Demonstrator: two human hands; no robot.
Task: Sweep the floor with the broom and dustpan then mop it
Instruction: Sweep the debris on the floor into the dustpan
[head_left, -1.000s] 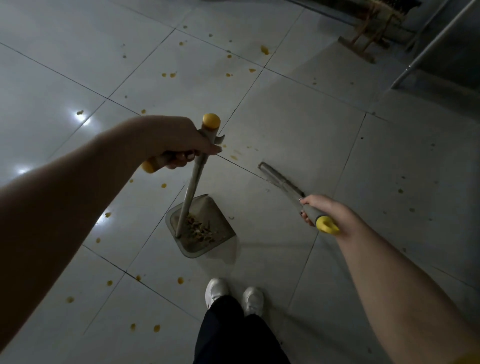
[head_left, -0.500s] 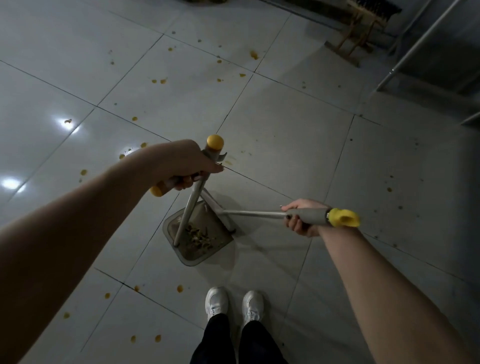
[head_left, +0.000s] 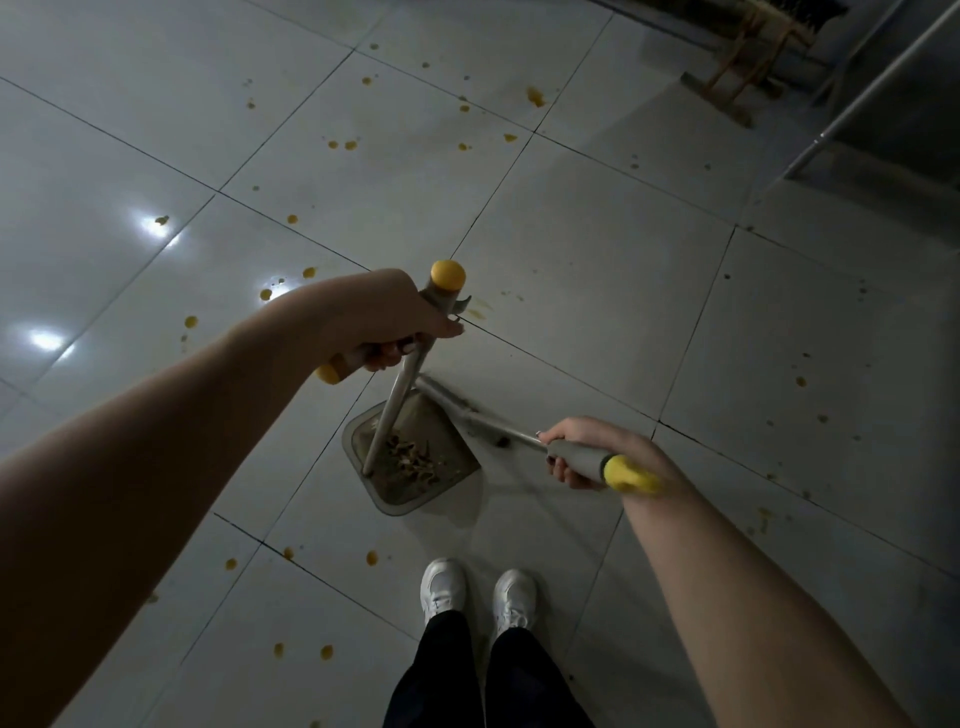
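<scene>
Dustpan (head_left: 410, 499), grey, debris (head_left: 413, 457) inside, on tiled floor (head_left: 597, 270) before white shoes (head_left: 441, 587); left hand (head_left: 384, 322) grips its handle. Broom (head_left: 498, 428), head blurred at pan's edge; right hand (head_left: 587, 452) grips its yellow-capped handle. Orange spots (head_left: 350, 145) across tiles.

Glossy, smooth floor tiles (head_left: 597, 270); dull metal broom shaft (head_left: 511, 434) with yellow plastic end cap (head_left: 626, 474); matt, probably plastic, greyish translucent dustpan (head_left: 400, 505).

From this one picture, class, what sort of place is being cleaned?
Likely an indoor room: glossy floor tiles show lamp glare, and a wooden rack and metal pole stand at the edge.
</scene>
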